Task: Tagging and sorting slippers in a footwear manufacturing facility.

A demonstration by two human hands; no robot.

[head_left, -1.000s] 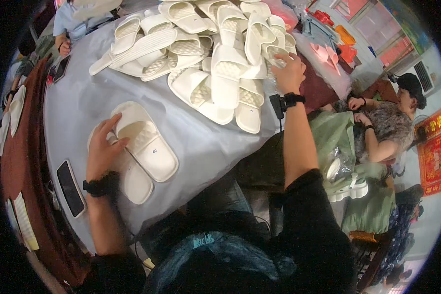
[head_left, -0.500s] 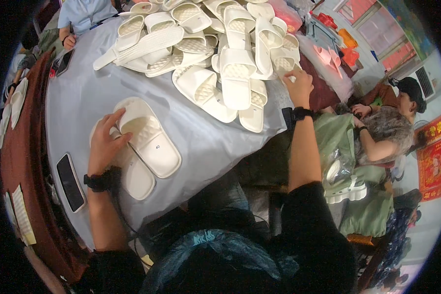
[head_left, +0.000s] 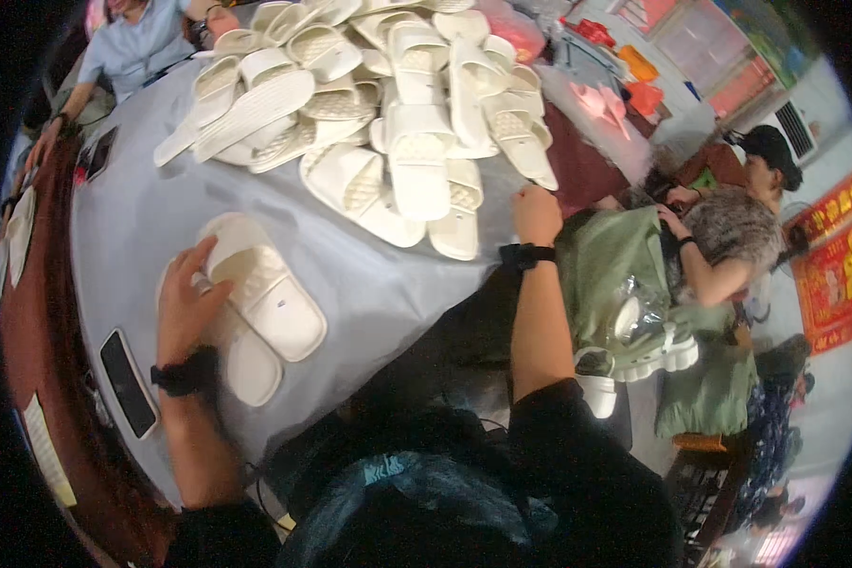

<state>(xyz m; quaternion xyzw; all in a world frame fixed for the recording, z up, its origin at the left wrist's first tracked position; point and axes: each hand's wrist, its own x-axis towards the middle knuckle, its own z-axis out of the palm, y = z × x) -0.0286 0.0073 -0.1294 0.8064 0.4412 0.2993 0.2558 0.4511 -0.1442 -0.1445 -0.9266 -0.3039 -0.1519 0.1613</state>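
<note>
On the grey-covered table lies a pair of cream slide slippers, side by side. My left hand (head_left: 191, 301) is curled over the strap of the left slipper (head_left: 246, 364), thumb and forefinger apart around it; the palm hides most of that strap. The right slipper (head_left: 289, 317) of the pair lies against it, its footbed showing. Farther right, my right hand (head_left: 537, 214) is closed at the near end of another cream slipper (head_left: 521, 142) on the right edge of the pile. Its fingertips are mostly hidden. The pile of slippers (head_left: 419, 161) covers the far middle of the table.
A phone (head_left: 128, 383) lies left of my left forearm, another phone (head_left: 102, 153) farther back. A person in light blue (head_left: 137, 52) sits at the far left. At the right sits a person in a dark cap (head_left: 738, 213), near green cloth (head_left: 615, 251) and white clogs (head_left: 663, 350).
My right hand has moved nearer to me and closed at the slipper's near end, and more of that slipper shows. My left hand stays on the pair. The view has shifted.
</note>
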